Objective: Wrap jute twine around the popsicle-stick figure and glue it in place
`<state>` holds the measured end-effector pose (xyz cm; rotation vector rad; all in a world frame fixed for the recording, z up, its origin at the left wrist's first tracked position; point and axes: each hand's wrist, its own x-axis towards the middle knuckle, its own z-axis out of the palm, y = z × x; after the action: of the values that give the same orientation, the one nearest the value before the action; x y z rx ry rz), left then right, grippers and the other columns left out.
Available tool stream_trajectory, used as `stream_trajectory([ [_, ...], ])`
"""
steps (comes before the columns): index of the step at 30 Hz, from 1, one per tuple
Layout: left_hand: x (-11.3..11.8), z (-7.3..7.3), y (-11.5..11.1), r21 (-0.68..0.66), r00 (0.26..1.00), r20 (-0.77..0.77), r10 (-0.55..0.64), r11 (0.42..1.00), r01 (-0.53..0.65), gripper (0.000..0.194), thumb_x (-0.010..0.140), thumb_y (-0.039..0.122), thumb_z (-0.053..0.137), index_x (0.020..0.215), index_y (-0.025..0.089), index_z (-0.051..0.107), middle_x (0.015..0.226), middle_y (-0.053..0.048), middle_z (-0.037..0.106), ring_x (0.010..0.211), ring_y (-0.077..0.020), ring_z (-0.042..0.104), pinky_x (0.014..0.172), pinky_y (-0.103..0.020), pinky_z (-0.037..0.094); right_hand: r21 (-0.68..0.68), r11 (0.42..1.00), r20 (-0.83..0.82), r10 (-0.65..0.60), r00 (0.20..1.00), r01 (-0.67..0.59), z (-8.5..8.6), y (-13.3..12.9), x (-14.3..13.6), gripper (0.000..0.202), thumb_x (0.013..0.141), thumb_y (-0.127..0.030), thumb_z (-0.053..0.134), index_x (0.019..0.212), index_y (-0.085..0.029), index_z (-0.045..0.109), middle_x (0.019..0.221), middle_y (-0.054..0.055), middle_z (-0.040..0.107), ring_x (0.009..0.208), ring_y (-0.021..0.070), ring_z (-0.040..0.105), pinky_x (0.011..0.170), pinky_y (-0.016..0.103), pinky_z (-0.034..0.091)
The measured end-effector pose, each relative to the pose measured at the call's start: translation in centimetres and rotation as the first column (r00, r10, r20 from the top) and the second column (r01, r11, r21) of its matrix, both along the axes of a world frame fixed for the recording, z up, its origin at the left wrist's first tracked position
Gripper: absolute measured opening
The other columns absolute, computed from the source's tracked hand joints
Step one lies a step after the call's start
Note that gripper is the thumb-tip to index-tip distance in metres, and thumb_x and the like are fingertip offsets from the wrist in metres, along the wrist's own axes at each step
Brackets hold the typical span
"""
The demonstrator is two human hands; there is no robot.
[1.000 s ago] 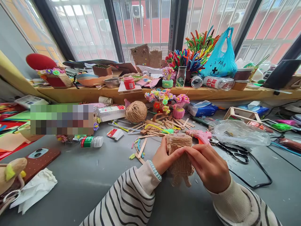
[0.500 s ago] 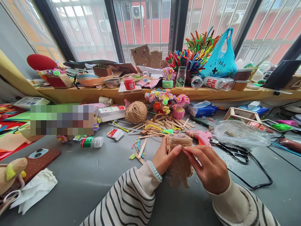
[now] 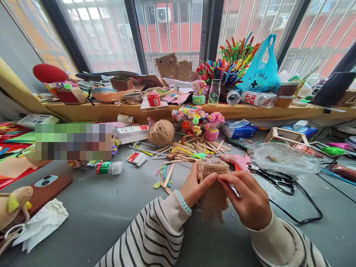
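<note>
A squarish jar wrapped in brown twine (image 3: pixel 213 194) is held above the grey table, near the middle of the view. Twine strands hang below it. My left hand (image 3: pixel 196 185) grips its left side, with the thumb across the front. On the right, my right hand (image 3: pixel 247 196) pinches with thumb and index finger against the jar's front, close to the left thumb; what is between these fingertips is too small to make out. Just behind the jar lies a pink glue gun (image 3: pixel 237 162). A ball of twine (image 3: pixel 161 132) sits farther back.
Wooden sticks (image 3: pixel 194 148) lie scattered behind the hands. Black scissors (image 3: pixel 278 180), a black cable (image 3: pixel 308 220) and a clear plastic bag (image 3: pixel 283 157) are at the right. At the left are a small bottle (image 3: pixel 109 168), a phone (image 3: pixel 51 189) and crumpled tissue (image 3: pixel 41 222).
The wrapped jar has shifted very slightly to the right with my left thumb. Both hands keep nearly the same hold.
</note>
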<state>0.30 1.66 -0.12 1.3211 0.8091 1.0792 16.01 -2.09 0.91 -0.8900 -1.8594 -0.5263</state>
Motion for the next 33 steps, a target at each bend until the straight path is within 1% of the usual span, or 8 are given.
stream_trajectory([
  [3, -0.03, -0.29, 0.14, 0.016, 1.0, -0.008, 0.016, 1.0, -0.016, 0.056, 0.076, 0.053, 0.069, 0.117, 0.019, 0.053, 0.12, -0.012, 0.066, 0.118, -0.0302, 0.058, 0.106, -0.046, 0.037, 0.004, 1.0, 0.013, -0.007, 1.0, 0.007, -0.03, -0.03, -0.01, 0.011, 0.09, -0.011, 0.056, 0.094, -0.015, 0.066, 0.078, 0.006, 0.068, 0.071, 0.016, 0.064, 0.067, 0.028, 0.055],
  [8, 0.13, -0.83, 0.45, -0.001, 0.999, 0.034, 0.032, 0.999, -0.032, 0.054, 0.074, 0.051, 0.069, 0.114, 0.018, 0.056, 0.118, -0.012, 0.067, 0.116, -0.0316, 0.058, 0.105, -0.046, 0.039, 0.004, 1.0, -0.021, -0.027, 0.999, 0.027, -0.24, 0.05, 0.0, 0.011, 0.09, -0.013, 0.057, 0.092, -0.017, 0.066, 0.079, 0.005, 0.069, 0.073, 0.0154, 0.065, 0.069, 0.027, 0.056],
  [14, 0.39, -0.66, 0.58, -0.016, 0.997, 0.057, 0.052, 0.999, -0.051, 0.058, 0.073, 0.056, 0.068, 0.115, 0.018, 0.055, 0.121, -0.014, 0.066, 0.116, -0.0307, 0.058, 0.104, -0.045, 0.04, -0.027, 0.999, -0.045, -0.04, 0.998, 0.039, -0.48, 0.14, 0.45, 0.008, 0.089, -0.013, 0.059, 0.094, -0.015, 0.064, 0.08, 0.005, 0.067, 0.074, 0.0149, 0.064, 0.073, 0.027, 0.054],
  [19, 0.25, -0.62, 0.54, 0.004, 0.999, 0.048, 0.015, 1.0, -0.015, 0.059, 0.073, 0.057, 0.069, 0.114, 0.018, 0.055, 0.121, -0.014, 0.065, 0.117, -0.0308, 0.058, 0.105, -0.045, 0.039, -0.027, 0.999, -0.067, -0.047, 0.997, 0.045, -0.46, 0.08, 0.44, 0.006, 0.089, -0.013, 0.059, 0.092, -0.017, 0.063, 0.077, 0.004, 0.066, 0.071, 0.0143, 0.064, 0.063, 0.024, 0.053],
  [23, 0.1, -0.65, 0.55, 0.01, 0.999, 0.035, -0.026, 1.0, 0.025, 0.059, 0.074, 0.057, 0.068, 0.116, 0.018, 0.053, 0.123, -0.015, 0.064, 0.119, -0.0309, 0.057, 0.106, -0.046, 0.038, -0.042, 0.999, -0.092, -0.024, 0.995, 0.02, -0.41, 0.02, 0.38, 0.009, 0.088, -0.012, 0.058, 0.092, -0.019, 0.062, 0.077, 0.003, 0.066, 0.069, 0.0132, 0.064, 0.061, 0.024, 0.053],
  [26, 0.14, -0.59, 0.5, 0.0, 0.999, 0.034, -0.008, 1.0, 0.008, 0.06, 0.072, 0.058, 0.07, 0.114, 0.018, 0.053, 0.119, -0.014, 0.065, 0.116, -0.0313, 0.058, 0.104, -0.047, 0.039, -0.061, 0.998, -0.101, -0.01, 0.995, 0.004, -0.41, 0.01, 0.33, 0.008, 0.089, -0.011, 0.058, 0.092, -0.017, 0.062, 0.077, 0.003, 0.065, 0.065, 0.0117, 0.061, 0.059, 0.023, 0.052],
  [29, 0.29, -0.55, 0.41, -0.025, 0.997, 0.076, 0.016, 1.0, -0.014, 0.06, 0.069, 0.059, 0.071, 0.111, 0.019, 0.054, 0.116, -0.013, 0.067, 0.114, -0.0317, 0.059, 0.103, -0.046, 0.041, -0.048, 0.999, -0.098, -0.022, 0.995, 0.018, -0.41, 0.02, 0.2, 0.005, 0.089, -0.012, 0.059, 0.091, -0.017, 0.061, 0.077, 0.003, 0.065, 0.065, 0.012, 0.06, 0.061, 0.023, 0.051],
  [33, 0.47, -0.71, 0.43, -0.031, 0.991, 0.132, 0.034, 0.999, -0.03, 0.059, 0.07, 0.058, 0.07, 0.112, 0.019, 0.056, 0.121, -0.013, 0.065, 0.118, -0.0312, 0.057, 0.105, -0.045, 0.039, -0.049, 0.999, -0.114, -0.018, 0.993, 0.012, -0.37, 0.0, 0.15, 0.006, 0.087, -0.011, 0.061, 0.089, -0.016, 0.061, 0.077, 0.004, 0.067, 0.073, 0.0147, 0.059, 0.067, 0.026, 0.05],
])
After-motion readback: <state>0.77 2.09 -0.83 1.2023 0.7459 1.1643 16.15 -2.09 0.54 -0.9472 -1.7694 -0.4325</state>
